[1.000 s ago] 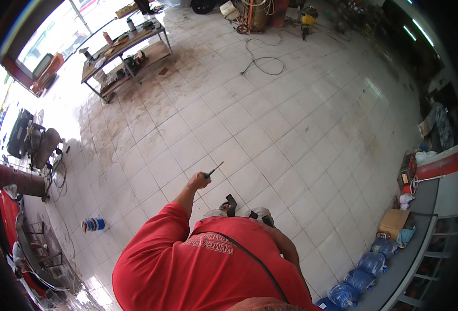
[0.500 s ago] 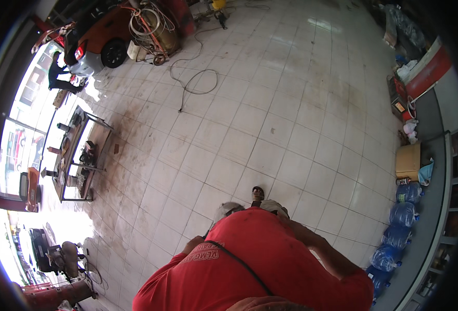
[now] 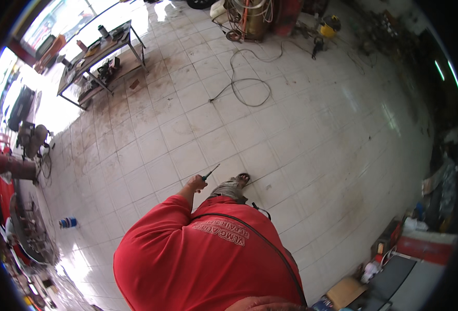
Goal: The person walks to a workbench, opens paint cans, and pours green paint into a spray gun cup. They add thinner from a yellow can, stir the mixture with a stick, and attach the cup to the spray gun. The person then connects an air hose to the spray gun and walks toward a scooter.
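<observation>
My left hand [image 3: 195, 183] is closed around a screwdriver [image 3: 205, 177] with a green handle. Its thin metal shaft points up and to the right, over the tiled floor. That hand is out in front of my body, beside my bent leg. My right hand does not show; my red shirt [image 3: 203, 264] and body cover that side. A dark strap [image 3: 255, 231] runs across the shirt. One sandalled foot [image 3: 244, 178] is ahead of me on the tiles.
A metal worktable [image 3: 98, 56] with tools stands at the far left. A cable [image 3: 255, 79] lies looped on the floor ahead, near a hose-draped cart [image 3: 253, 23]. A blue can [image 3: 68, 223] is at left. A cardboard box [image 3: 346, 292] sits at lower right.
The view has swung left, so the worktable and cable now lie farther right and higher. My left hand has come into clearer view with the screwdriver; my right arm has gone out of sight.
</observation>
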Available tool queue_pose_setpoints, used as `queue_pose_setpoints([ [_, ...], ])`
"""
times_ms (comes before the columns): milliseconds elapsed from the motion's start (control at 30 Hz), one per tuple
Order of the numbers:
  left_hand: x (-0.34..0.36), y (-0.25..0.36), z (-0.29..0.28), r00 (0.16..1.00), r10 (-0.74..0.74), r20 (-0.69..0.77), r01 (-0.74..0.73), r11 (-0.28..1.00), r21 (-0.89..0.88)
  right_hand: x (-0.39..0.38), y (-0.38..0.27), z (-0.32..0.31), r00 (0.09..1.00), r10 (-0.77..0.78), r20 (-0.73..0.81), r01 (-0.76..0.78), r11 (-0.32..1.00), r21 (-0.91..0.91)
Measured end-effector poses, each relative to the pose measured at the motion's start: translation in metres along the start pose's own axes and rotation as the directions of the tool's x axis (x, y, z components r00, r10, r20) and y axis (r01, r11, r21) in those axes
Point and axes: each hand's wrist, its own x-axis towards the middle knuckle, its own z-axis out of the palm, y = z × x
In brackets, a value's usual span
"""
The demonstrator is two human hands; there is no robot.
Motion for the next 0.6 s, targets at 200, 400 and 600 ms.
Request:
queue_pose_setpoints([
  [200, 0.021, 0.204, -0.042, 0.885, 0.463, -0.048, -0.464, 0.886, -0.018, 0.07, 0.111, -0.14, 0.727, 0.307, -0.613, -0.19, 0.949, 0.251],
  [400, 0.03, 0.277, -0.058, 0.824, 0.467, -0.321, -0.517, 0.852, -0.088, 0.234, 0.209, -0.217, 0.94, 0.218, -0.263, -0.18, 0.97, 0.161],
  [600, 0.016, 0.185, 0.005, 0.971, -0.014, -0.24, -0.088, 0.908, -0.409, 0.362, 0.167, -0.307, 0.95, 0.274, 0.153, -0.198, 0.902, -0.384],
])
